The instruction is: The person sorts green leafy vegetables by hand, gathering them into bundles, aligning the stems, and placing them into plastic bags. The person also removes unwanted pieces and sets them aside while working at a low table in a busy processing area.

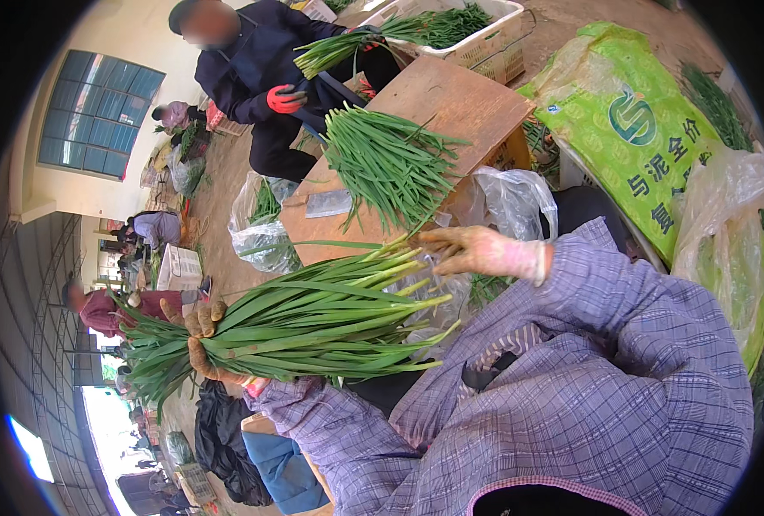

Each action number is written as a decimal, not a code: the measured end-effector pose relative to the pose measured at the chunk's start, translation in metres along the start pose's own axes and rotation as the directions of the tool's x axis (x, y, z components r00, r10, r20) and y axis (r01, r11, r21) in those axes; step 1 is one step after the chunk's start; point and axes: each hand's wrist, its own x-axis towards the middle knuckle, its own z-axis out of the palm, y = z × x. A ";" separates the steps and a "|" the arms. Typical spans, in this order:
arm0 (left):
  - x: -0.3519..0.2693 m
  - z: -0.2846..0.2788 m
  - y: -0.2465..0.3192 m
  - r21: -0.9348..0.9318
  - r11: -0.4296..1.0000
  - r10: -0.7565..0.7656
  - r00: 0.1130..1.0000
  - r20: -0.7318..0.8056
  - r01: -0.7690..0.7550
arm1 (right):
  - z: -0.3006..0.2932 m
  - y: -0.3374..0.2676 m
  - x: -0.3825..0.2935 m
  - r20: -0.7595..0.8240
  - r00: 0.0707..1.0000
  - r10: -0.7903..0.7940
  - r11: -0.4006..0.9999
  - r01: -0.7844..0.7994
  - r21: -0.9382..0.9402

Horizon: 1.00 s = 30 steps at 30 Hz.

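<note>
My left hand (204, 332), in a soiled glove, grips a large bunch of long flat green leaves, seemingly garlic chives (311, 316), around its leafy part. The pale stalk ends point towards my right hand (479, 251). That hand, also gloved, has its fingertips at the upper stalk ends; whether they pinch a stalk is unclear. Beyond the bunch, a heap of similar chives (392, 164) lies on a wooden board (446, 87). A flat metal blade (329, 203) rests beside this heap; no handle shows.
A co-worker (259, 71) in red-and-dark gloves holds chives across the board. Behind it stands a white crate (498, 39) of greens. Clear plastic bags (262, 238) flank the board. A green printed sack (614, 129) lies at right, black plastic (227, 438) below.
</note>
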 end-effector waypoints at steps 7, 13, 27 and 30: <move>0.005 0.015 -0.009 -0.082 0.997 0.018 1.000 0.024 -0.016 | 0.008 -0.002 0.024 -0.074 0.989 0.127 0.964 -0.140 -0.226; 0.007 0.024 -0.009 -0.070 0.997 -0.011 0.997 0.079 0.017 | 0.024 0.015 0.032 0.036 0.998 -0.046 0.977 0.038 0.208; 0.009 0.034 -0.015 -0.111 0.978 0.176 0.984 -0.020 -0.177 | -0.021 0.012 0.018 0.058 0.988 -0.142 0.988 0.138 0.068; 0.010 0.038 -0.022 -0.127 0.976 0.177 0.984 -0.016 -0.178 | -0.020 -0.012 0.035 0.211 0.977 -0.044 0.991 0.016 0.131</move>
